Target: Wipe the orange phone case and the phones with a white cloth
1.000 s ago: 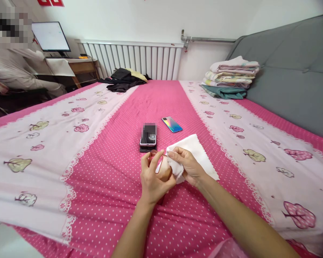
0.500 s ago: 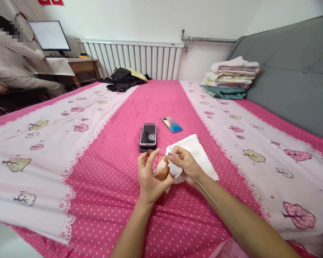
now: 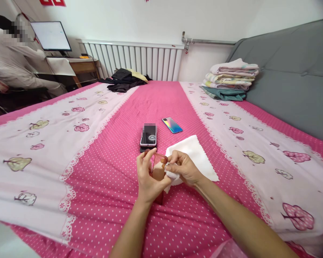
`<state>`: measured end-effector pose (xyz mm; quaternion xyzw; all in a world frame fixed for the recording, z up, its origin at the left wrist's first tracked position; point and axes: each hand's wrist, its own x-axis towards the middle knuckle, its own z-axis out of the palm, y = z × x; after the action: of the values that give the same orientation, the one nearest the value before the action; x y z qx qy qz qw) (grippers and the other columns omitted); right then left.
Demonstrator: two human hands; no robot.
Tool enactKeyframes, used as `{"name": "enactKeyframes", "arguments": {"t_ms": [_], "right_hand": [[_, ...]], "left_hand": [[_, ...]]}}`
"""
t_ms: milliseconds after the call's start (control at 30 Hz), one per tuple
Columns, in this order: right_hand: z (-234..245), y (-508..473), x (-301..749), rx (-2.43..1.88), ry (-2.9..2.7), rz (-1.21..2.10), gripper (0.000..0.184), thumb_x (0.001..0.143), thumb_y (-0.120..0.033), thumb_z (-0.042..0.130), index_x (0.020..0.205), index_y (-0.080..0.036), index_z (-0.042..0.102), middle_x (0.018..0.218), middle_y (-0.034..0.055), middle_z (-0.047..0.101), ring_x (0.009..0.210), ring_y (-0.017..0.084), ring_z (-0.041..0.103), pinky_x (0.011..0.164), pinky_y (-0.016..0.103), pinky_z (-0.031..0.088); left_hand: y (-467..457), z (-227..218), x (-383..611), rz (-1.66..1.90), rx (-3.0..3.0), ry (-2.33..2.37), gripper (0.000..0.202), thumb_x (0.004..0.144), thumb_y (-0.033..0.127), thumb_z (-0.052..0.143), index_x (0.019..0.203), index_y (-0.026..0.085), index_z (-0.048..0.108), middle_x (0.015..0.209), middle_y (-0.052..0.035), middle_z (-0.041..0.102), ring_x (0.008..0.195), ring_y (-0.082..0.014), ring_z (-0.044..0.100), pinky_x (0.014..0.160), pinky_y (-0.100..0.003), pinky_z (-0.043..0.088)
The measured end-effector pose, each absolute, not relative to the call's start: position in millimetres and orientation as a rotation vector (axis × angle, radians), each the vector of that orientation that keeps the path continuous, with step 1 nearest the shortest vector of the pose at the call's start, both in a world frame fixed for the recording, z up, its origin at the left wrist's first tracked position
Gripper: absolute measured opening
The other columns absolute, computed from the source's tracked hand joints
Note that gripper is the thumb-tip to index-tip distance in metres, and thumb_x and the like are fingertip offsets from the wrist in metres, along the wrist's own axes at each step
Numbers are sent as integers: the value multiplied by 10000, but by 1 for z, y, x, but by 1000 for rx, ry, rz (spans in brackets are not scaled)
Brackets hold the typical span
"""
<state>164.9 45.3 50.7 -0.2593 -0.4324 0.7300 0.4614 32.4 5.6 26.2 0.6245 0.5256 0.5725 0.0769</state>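
Note:
A clear reddish-brown phone case (image 3: 158, 173) is held up in my left hand (image 3: 148, 179), whose fingers and thumb grip its edges. My right hand (image 3: 186, 169) pinches a small wad of white tissue or cloth (image 3: 172, 174) and presses it against the case's right edge. Part of the case is hidden behind my left hand. Beneath and beyond my right hand lies a flat white cloth (image 3: 196, 154) with zigzag edges. Just past my left hand, a phone (image 3: 148, 138) rests face up on another dark object. A shiny blue and rainbow phone (image 3: 172, 125) lies farther off.
All this is on a bed with a pink dotted sheet (image 3: 118, 157). Dark clothes (image 3: 123, 79) lie at its far edge, and folded bedding (image 3: 230, 79) is stacked by the grey headboard (image 3: 290, 71). At far left, a person (image 3: 13, 61) sits before a monitor (image 3: 51, 36).
My right hand, with the white wad, has shifted slightly left and down along the case's edge. My left hand has tilted a little with the case. The phones and flat cloth stay put.

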Motion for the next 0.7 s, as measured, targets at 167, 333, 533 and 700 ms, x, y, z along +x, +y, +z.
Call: {"name": "enactKeyframes", "arguments": {"t_ms": [167, 333, 533, 700], "right_hand": [[47, 43, 162, -664, -1172, 1733, 270, 507, -193, 848, 574, -169, 588, 722, -11, 692, 619, 98, 623, 565, 209, 501], [47, 39, 157, -696, -1095, 1576, 270, 533, -248, 845, 600, -175, 594, 656, -28, 633, 545, 80, 564, 492, 193, 457], [54, 40, 162, -708, -1019, 1509, 298, 549, -311, 837, 586, -180, 571, 592, -43, 579, 502, 77, 529, 453, 190, 436], [60, 45, 172, -674, -1044, 1675, 350, 533, -313, 847, 562, -179, 525, 512, -68, 535, 419, 55, 471, 392, 164, 376]], "left_hand": [[6, 27, 30, 1743, 1851, 1507, 722, 553, 160, 657, 1243, 230, 457, 1125, -79, 472, 1042, -238, 475, 807, -345, 446], [5, 29, 33, 1761, 1897, 1507, 689, 564, 142, 617, 1227, 224, 450, 1140, -83, 462, 1084, -251, 459, 857, -380, 440], [4, 27, 37, 1712, 2029, 1469, 672, 568, 135, 609, 1218, 209, 451, 1146, -93, 434, 1104, -251, 467, 899, -395, 449], [1, 25, 40, 1665, 2153, 1392, 706, 565, 142, 618, 1243, 217, 439, 1195, -103, 422, 1116, -258, 484, 906, -405, 462]]}}
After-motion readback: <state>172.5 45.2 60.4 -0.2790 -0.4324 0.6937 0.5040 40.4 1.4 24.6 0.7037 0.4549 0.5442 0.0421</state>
